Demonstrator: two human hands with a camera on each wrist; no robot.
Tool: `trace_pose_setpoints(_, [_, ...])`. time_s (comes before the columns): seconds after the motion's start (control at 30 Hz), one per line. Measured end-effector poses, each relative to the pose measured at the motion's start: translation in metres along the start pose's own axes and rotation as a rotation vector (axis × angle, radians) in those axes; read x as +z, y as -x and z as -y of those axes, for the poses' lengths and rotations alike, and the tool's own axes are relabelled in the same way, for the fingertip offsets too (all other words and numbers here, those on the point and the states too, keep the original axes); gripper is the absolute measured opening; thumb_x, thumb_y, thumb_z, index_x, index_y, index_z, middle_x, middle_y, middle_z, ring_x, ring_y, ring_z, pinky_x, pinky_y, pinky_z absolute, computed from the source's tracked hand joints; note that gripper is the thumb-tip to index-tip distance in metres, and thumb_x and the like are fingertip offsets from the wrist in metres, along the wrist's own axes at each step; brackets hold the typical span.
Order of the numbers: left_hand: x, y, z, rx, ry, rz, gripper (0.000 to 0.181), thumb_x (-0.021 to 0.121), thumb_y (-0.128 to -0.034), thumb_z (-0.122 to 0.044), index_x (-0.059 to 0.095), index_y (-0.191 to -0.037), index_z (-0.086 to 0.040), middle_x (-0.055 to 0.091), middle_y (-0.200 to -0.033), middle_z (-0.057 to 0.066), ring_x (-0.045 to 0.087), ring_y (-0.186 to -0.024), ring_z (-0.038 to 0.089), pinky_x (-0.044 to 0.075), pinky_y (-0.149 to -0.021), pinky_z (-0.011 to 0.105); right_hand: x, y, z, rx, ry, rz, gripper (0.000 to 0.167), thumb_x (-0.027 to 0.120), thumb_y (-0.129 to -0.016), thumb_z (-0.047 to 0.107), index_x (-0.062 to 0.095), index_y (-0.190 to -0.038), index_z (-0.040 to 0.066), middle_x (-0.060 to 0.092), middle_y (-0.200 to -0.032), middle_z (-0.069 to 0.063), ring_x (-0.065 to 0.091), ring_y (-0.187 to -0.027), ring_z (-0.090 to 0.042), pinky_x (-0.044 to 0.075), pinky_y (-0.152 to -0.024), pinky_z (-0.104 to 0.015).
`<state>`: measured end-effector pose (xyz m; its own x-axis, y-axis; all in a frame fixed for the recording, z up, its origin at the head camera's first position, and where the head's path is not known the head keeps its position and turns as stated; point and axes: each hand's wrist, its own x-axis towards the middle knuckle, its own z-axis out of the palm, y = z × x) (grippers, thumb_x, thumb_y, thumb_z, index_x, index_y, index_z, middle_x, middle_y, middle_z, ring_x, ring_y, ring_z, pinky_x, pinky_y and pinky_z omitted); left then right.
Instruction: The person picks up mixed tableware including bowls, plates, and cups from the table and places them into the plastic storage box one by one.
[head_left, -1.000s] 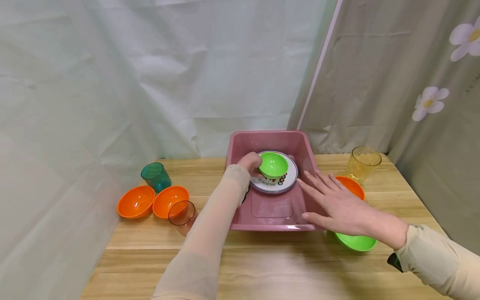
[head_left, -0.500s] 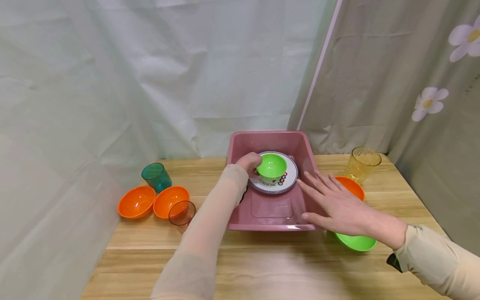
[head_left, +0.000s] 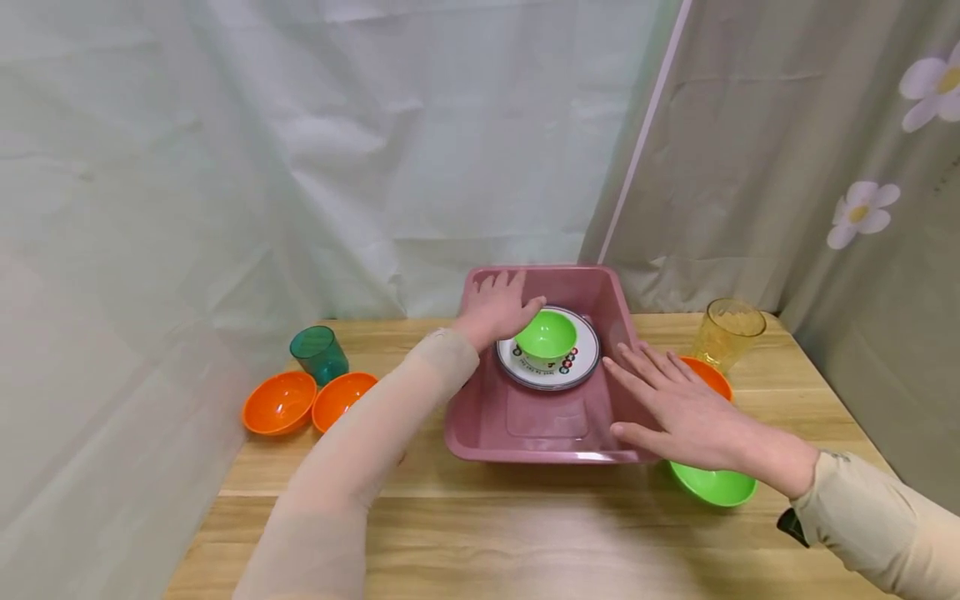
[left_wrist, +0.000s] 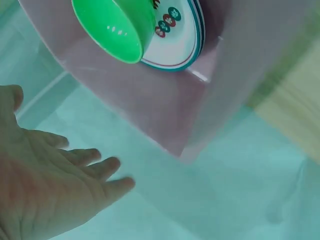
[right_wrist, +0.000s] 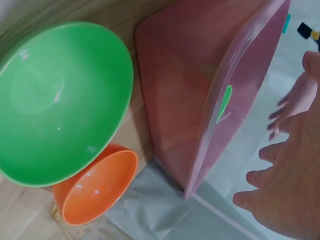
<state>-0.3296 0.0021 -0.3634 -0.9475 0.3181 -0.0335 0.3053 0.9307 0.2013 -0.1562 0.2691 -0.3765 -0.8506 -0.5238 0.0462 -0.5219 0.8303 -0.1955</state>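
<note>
The green bowl (head_left: 546,335) sits upright on stacked plates (head_left: 587,342) in the pink tub (head_left: 551,417), just right of the left hand (head_left: 497,312); the left wrist view shows a gap between it and the fingers (left_wrist: 119,188), which are spread wide. The right hand (head_left: 686,417), its fingers also wide, is by the tub's right rim, well apart from that bowl. On the wood-grained worktop (head_left: 525,533), two orange bowls (head_left: 281,404) and a teal cup (head_left: 320,356) stand left; a yellow cup (head_left: 727,332), another orange bowl (head_left: 708,375) and a second green bowl (head_left: 712,483) stand right. Pale curtains (head_left: 450,167) hang behind, flowered at right.
</note>
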Motion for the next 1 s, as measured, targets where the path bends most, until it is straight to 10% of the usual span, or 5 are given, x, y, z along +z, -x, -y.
trace_pose_setpoints(0.3, [-0.013, 0.05, 0.01, 0.206, -0.173, -0.027, 0.084, 0.027, -0.0994, -0.075, 0.011, -0.166, -0.026, 0.007, -0.171, 0.011, 0.003, -0.157, 0.033, -0.004, -0.122, 0.057, -0.001, -0.001, -0.007, 0.022, 0.007, -0.029, 0.088, 0.049, -0.096, 0.071, 0.026, -0.164, 0.019, 0.015, -0.171, -0.008, 0.009, -0.155, -0.038, 0.013, -0.121, -0.062])
trace_pose_setpoints(0.63, [0.007, 0.133, 0.023, 0.42, -0.207, -0.045, 0.082, 0.028, -0.1, -0.073, 0.018, -0.166, -0.025, 0.003, -0.172, 0.008, -0.002, -0.157, 0.03, -0.01, -0.121, 0.056, -0.005, 0.004, -0.007, 0.027, 0.001, -0.042, 0.086, 0.051, -0.098, 0.067, 0.024, -0.165, 0.021, 0.014, -0.171, -0.009, 0.007, -0.155, -0.039, 0.01, -0.122, -0.059])
trace_pose_setpoints(1.0, [0.029, 0.168, 0.036, 0.416, -0.183, -0.037, 0.082, 0.023, -0.0991, -0.076, 0.014, -0.166, -0.029, 0.002, -0.172, 0.004, -0.003, -0.157, 0.027, -0.007, -0.122, 0.055, 0.0, 0.005, -0.005, 0.014, 0.008, -0.04, 0.086, 0.05, -0.098, 0.067, 0.024, -0.165, 0.02, 0.015, -0.17, -0.009, 0.008, -0.155, -0.039, 0.012, -0.121, -0.061])
